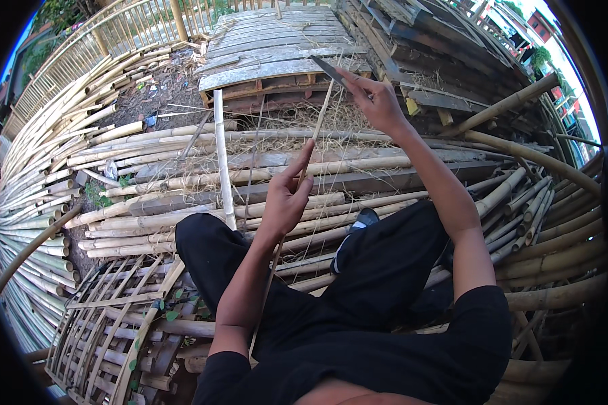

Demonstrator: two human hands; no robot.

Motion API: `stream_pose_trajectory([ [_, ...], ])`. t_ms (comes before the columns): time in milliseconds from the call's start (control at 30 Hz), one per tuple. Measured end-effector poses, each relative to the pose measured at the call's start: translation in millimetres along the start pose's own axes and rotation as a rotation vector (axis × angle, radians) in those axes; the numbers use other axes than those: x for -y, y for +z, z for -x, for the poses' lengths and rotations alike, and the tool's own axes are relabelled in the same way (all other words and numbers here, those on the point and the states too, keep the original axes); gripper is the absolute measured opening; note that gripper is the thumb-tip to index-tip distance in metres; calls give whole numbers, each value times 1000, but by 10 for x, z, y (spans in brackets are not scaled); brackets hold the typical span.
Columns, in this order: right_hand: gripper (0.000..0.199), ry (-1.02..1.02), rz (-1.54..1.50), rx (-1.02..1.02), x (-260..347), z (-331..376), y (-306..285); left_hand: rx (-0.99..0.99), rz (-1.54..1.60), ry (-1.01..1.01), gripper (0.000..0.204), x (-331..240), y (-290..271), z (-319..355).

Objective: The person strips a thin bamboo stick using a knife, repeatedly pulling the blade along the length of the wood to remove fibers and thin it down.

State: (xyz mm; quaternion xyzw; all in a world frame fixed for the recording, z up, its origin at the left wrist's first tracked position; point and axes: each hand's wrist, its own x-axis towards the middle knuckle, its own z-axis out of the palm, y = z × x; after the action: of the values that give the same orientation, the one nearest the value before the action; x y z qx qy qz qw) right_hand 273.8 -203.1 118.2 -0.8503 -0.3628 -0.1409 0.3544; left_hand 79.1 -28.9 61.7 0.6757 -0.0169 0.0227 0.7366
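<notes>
A long, thin bamboo strip (323, 113) runs from beside my lap up toward the wooden pallet. My left hand (285, 201) grips it around the middle, index finger stretched along it. Higher and to the right, my right hand (380, 106) is closed around a knife, its handle mostly hidden in the fingers. The dark, pointed knife blade (327, 69) points up and left, close to the strip's upper end; whether they touch I cannot tell. A wider pale split bamboo piece (222, 152) stands to the left, leaning near my knee.
Ahead is a low wooden pallet platform (277, 50) with shavings around it. Bamboo poles (148, 219) lie across the ground, with more piled at the left. Stacked planks (446, 61) rise at the right. A woven bamboo lattice (115, 317) lies beside my left leg.
</notes>
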Motion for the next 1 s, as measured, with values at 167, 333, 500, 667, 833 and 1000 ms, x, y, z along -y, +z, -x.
stream_pose_trajectory([
  [167,38,-53,2,85,178,35,33,-59,37,34,63,34,-54,-19],
  [333,40,-157,33,-46,65,-6,66,-25,8,-6,63,-15,-35,-6],
  [500,40,17,46,28,164,-38,-32,-17,31,-5,61,0,-49,4],
  [667,39,-273,-4,-64,-52,52,167,-4,40,-7,60,1,-65,-15],
  [833,43,-135,129,-18,50,-61,-5,-11,101,-9,59,-31,-55,3],
  [1000,46,-143,135,-14,22,-88,-12,-3,113,-13,60,-39,-85,-9],
])
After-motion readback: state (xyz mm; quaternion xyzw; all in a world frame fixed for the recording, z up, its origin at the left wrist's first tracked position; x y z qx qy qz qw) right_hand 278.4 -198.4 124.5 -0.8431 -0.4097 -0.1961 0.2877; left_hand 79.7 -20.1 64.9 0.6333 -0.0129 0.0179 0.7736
